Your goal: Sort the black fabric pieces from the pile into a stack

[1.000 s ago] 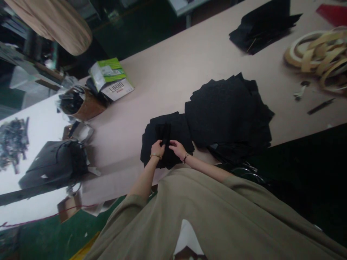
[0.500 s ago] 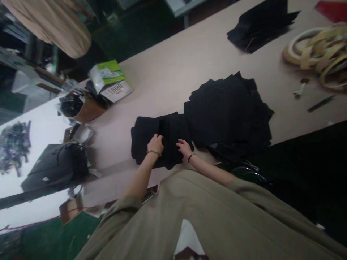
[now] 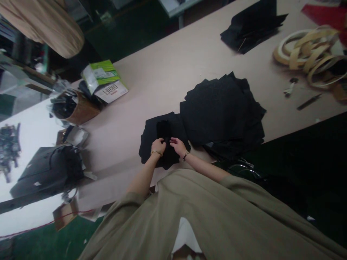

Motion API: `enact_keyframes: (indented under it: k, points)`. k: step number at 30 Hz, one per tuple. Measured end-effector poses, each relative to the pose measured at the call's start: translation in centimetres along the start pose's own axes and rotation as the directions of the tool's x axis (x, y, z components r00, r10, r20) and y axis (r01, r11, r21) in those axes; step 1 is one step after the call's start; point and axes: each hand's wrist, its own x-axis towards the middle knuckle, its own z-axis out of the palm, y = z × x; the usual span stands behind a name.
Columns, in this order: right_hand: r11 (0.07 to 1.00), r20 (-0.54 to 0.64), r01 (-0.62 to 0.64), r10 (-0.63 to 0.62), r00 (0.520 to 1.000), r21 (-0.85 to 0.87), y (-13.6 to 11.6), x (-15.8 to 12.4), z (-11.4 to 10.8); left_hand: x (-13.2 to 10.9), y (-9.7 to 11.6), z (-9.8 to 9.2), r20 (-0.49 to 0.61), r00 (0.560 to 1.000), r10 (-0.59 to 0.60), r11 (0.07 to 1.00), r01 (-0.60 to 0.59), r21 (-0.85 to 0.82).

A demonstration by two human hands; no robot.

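Note:
A small stack of black fabric pieces (image 3: 150, 132) lies on the table just in front of me. On top of it, one black fabric piece (image 3: 163, 128) is folded and bunched between my hands. My left hand (image 3: 158, 146) has its fingers closed on the left side of this piece. From the right, my right hand (image 3: 179, 147) pinches the same piece near its fold; the exact fingertip contact is hard to make out. A larger fanned pile of black fabric pieces (image 3: 221, 112) lies directly to the right, touching the small stack.
Tape rolls (image 3: 306, 54), a dark pen-like tool (image 3: 309, 102) and another black pile (image 3: 252, 27) lie to the right. A green-and-white box (image 3: 104, 81), a brown container (image 3: 81, 110) and a dark bag (image 3: 48, 169) are at left. Another person (image 3: 46, 27) stands across the table (image 3: 151, 76).
My left hand has brought the top piece's left part rightward, folding it over. My right hand has moved slightly left, so both hands are now close together at the piece.

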Motion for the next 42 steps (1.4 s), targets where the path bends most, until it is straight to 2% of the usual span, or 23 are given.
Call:
enact_keyframes:
  k: [1, 3, 6, 7, 8, 9, 11, 13, 15, 17, 19, 21, 23, 25, 26, 28, 30, 32, 35, 37, 39, 40, 42]
  points:
    - [0.999, -0.015, 0.026, -0.027, 1.0, -0.031, 0.1, -0.1, -0.5, 0.3, -1.5, -2.0, -0.024, 0.999, -0.031, 0.999, 0.031, -0.016]
    - [0.996, -0.057, 0.033, -0.038, 0.998, -0.084, 0.4, -0.6, -1.5, 0.6, -5.4, -7.3, -0.14, 0.985, -0.105, 0.994, 0.106, -0.005]
    - [0.995, -0.056, -0.031, 0.026, 0.998, -0.091, 1.0, -1.4, -2.6, 0.0, -10.5, -15.3, -0.349, 0.919, -0.184, 0.974, 0.217, 0.06]
    - [0.995, -0.045, -0.055, 0.052, 0.998, -0.084, 1.2, -1.6, -2.7, -0.4, -11.3, -16.9, -0.404, 0.899, -0.171, 0.967, 0.231, 0.105]
    - [0.994, -0.035, -0.079, 0.077, 0.996, -0.076, 1.4, -1.9, -2.7, -0.8, -11.5, -17.7, -0.434, 0.889, -0.144, 0.961, 0.23, 0.154]
    - [0.992, -0.027, -0.101, 0.099, 0.995, -0.07, 1.5, -2.0, -2.5, -1.2, -11.0, -17.6, -0.435, 0.894, -0.106, 0.955, 0.213, 0.205]
    - [0.988, -0.024, -0.144, 0.142, 0.99, -0.059, 1.6, -2.1, -2.2, -1.7, -8.6, -14.8, -0.348, 0.937, -0.036, 0.95, 0.14, 0.279]
    - [0.983, -0.034, -0.18, 0.178, 0.983, -0.047, 1.6, -1.9, -1.8, -1.9, -5.2, -9.6, -0.173, 0.985, -0.009, 0.963, 0.055, 0.263]
    - [0.978, -0.049, -0.207, 0.205, 0.978, -0.04, 1.5, -1.5, -1.6, -2.0, -2.0, -4.0, -0.004, 1.0, -0.015, 0.993, 0.015, 0.119]
    - [0.975, -0.055, -0.22, 0.217, 0.975, -0.039, 1.5, -1.2, -1.4, -2.1, 0.0, 0.4, 0.048, 0.999, 0.005, 0.999, -0.008, 0.054]
    - [0.975, -0.049, -0.218, 0.216, 0.975, -0.035, 1.4, -1.0, -0.9, -2.1, 0.7, 2.9, 0.036, 0.999, 0.005, 1.0, -0.005, -0.005]
    - [0.978, -0.018, -0.206, 0.205, 0.979, -0.027, 1.4, -1.2, -0.3, -2.0, 0.5, 3.6, 0.015, 1.0, -0.011, 0.997, 0.012, -0.075]
    - [0.986, 0.052, -0.163, 0.165, 0.985, -0.038, 1.4, -1.4, 0.2, -2.1, 0.0, 3.1, 0.022, 0.999, -0.025, 0.989, 0.028, -0.146]
    - [0.993, 0.106, -0.042, 0.054, 0.993, -0.113, 1.1, -1.6, 0.0, -2.2, -0.6, 1.8, 0.032, 0.998, -0.044, 0.981, 0.05, -0.189]
    - [0.982, 0.105, 0.055, -0.036, 0.994, -0.18, 0.9, -1.6, -0.4, -2.4, -1.0, 0.8, 0.029, 0.998, -0.062, 0.977, 0.067, -0.202]
    - [0.909, 0.021, 0.222, -0.229, 0.973, -0.353, 0.2, -1.1, -1.8, -2.6, -2.5, -2.0, -0.003, 0.994, -0.106, 0.974, 0.103, -0.204]
    - [0.833, -0.116, 0.229, -0.328, 0.938, -0.504, -0.7, 0.0, -3.5, -2.9, -5.2, -5.8, -0.05, 0.987, -0.153, 0.971, 0.141, -0.194]
    - [0.815, -0.215, 0.119, -0.286, 0.934, -0.567, -1.5, 1.4, -4.9, -3.4, -9.1, -10.6, -0.121, 0.966, -0.227, 0.963, 0.204, -0.177]
    - [0.825, -0.214, 0.054, -0.209, 0.954, -0.563, -2.1, 2.9, -5.3, -4.7, -15.2, -18.3, -0.316, 0.879, -0.356, 0.932, 0.357, -0.058]
    - [0.826, -0.181, 0.082, -0.217, 0.959, -0.558, -1.6, 2.9, -4.7, -5.9, -17.5, -22.1, -0.429, 0.828, -0.362, 0.898, 0.433, 0.078]
    - [0.825, -0.147, 0.103, -0.22, 0.964, -0.556, -0.6, 2.1, -3.8, -6.8, -17.3, -23.4, -0.47, 0.829, -0.303, 0.867, 0.445, 0.225]
    - [0.829, -0.128, 0.107, -0.21, 0.969, -0.549, 0.0, 1.5, -3.4, -7.0, -16.2, -22.9, -0.449, 0.854, -0.264, 0.86, 0.419, 0.291]
    - [0.851, -0.085, 0.106, -0.173, 0.981, -0.514, 1.4, 0.5, -2.6, -6.6, -12.7, -19.7, -0.332, 0.925, -0.188, 0.867, 0.314, 0.386]
